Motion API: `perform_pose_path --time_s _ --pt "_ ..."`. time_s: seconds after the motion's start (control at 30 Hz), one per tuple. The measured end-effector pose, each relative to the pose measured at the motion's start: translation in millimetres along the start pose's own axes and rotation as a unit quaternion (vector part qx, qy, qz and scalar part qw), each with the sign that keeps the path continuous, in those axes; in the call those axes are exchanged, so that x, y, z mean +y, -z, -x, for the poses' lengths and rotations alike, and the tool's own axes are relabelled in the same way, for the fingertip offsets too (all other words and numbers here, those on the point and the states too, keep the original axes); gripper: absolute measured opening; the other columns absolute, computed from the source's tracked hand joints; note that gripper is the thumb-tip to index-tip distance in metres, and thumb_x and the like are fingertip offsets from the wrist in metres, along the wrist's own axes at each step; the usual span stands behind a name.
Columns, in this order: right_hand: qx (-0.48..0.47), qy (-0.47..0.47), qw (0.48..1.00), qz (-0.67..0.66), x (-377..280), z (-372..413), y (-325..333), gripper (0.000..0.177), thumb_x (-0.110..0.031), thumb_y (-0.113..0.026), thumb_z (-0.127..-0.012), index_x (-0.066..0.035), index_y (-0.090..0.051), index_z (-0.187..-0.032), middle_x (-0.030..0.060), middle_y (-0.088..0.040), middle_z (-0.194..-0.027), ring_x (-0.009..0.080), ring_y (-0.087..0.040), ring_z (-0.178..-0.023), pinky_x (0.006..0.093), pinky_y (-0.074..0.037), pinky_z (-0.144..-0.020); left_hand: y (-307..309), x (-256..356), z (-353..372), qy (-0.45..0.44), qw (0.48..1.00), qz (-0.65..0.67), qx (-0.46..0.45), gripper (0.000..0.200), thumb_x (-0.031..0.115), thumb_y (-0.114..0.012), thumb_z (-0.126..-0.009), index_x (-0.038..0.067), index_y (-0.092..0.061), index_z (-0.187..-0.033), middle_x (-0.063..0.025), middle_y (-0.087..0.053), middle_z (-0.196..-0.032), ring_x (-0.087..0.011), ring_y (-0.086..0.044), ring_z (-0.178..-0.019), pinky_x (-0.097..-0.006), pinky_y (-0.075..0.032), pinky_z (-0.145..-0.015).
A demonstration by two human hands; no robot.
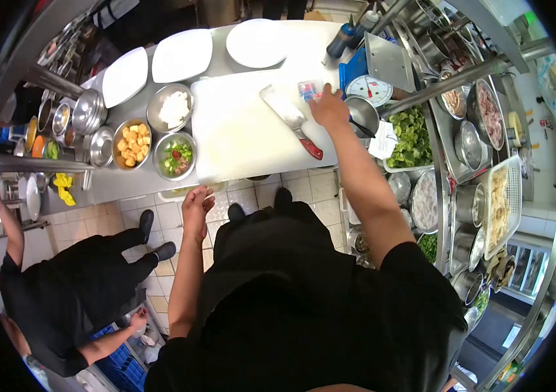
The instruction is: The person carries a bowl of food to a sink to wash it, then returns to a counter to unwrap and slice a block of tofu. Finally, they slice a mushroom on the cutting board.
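My right hand reaches over the right part of the white cutting board, its fingers apart beside a small clear packet with blue and red print. To its left lies a cleaver with a red handle. A blue scale and a metal pot stand just right of the hand. Near the board's front edge my left hand is raised with curled fingers; something thin and pale shows at the fingertips, too small to name.
Metal bowls hold white pieces, fried cubes and chopped greens. White plates line the back. Leafy greens stand at right. A co-worker in black is at left. Metal shelving flanks both sides.
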State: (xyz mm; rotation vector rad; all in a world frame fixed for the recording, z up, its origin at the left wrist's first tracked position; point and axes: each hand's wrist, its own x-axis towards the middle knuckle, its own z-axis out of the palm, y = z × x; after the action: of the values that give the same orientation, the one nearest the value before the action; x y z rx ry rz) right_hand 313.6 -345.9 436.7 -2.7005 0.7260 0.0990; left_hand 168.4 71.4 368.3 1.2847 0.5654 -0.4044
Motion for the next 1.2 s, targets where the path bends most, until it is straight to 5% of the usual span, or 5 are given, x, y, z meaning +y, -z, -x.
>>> perform_pose_path --time_s 0.27,0.7,0.9,1.1,1.2 --pt "-0.120 0.008 0.991 0.054 9.0 -67.4 -32.3 0.050 -0.031 -0.059 -0.096 -0.003 -0.051 -0.137 0.0307 -0.059 -0.134 0.0438 -0.061 -0.124 0.0480 -0.052 -0.102 -9.2 -3.8 14.3 0.002 0.999 0.034 -0.005 0.029 0.023 -0.060 -0.103 0.005 -0.060 -0.126 -0.0099 -0.069 -0.110 -0.0191 -0.065 -0.093 -0.0345 -0.053 -0.089" --pt "0.143 0.142 0.979 0.040 45.5 -95.1 8.6 0.029 -0.018 -0.066 -0.089 0.002 -0.063 -0.110 0.0284 -0.070 -0.106 0.0430 -0.068 -0.103 0.0507 -0.056 -0.091 13.4 -4.5 3.3 -0.025 0.999 -0.024 0.000 0.027 0.022 -0.064 -0.102 0.004 -0.064 -0.122 -0.0086 -0.071 -0.109 -0.0179 -0.067 -0.092 -0.0328 -0.055 -0.087" --pt "0.028 0.286 0.887 -0.360 -33.2 118.1 218.0 0.021 -0.014 -0.079 -0.089 -0.005 -0.076 -0.107 0.0059 -0.074 -0.090 0.0089 -0.062 -0.072 0.0253 -0.050 -0.064 12.1 27.1 5.7 -0.092 0.993 -0.066 -0.035 0.023 -0.004 -0.071 -0.089 0.001 -0.068 -0.111 -0.0077 -0.070 -0.110 -0.0163 -0.067 -0.098 -0.0363 -0.060 -0.081" --pt "0.306 0.554 0.704 -0.321 -146.1 178.1 426.2 0.028 -0.024 -0.067 -0.097 0.001 -0.074 -0.108 0.0057 -0.073 -0.100 0.0159 -0.066 -0.087 0.0288 -0.051 -0.083 22.4 54.0 14.7 -0.245 0.839 -0.474 -0.106 0.042 0.027 -0.085 -0.080 0.004 -0.072 -0.112 -0.0188 -0.069 -0.125 -0.0364 -0.065 -0.118 -0.0417 -0.050 -0.104" --pt "0.134 0.587 0.797 -0.048 -239.6 205.0 490.7 0.066 -0.059 -0.046 -0.102 -0.006 -0.061 -0.137 0.0159 -0.062 -0.135 0.0245 -0.061 -0.121 0.0392 -0.046 -0.108 22.8 67.3 22.3 -0.293 0.812 -0.492 -0.109 0.041 0.032 -0.079 -0.085 0.006 -0.071 -0.115 -0.0186 -0.069 -0.123 -0.0376 -0.064 -0.118 -0.0440 -0.050 -0.102"
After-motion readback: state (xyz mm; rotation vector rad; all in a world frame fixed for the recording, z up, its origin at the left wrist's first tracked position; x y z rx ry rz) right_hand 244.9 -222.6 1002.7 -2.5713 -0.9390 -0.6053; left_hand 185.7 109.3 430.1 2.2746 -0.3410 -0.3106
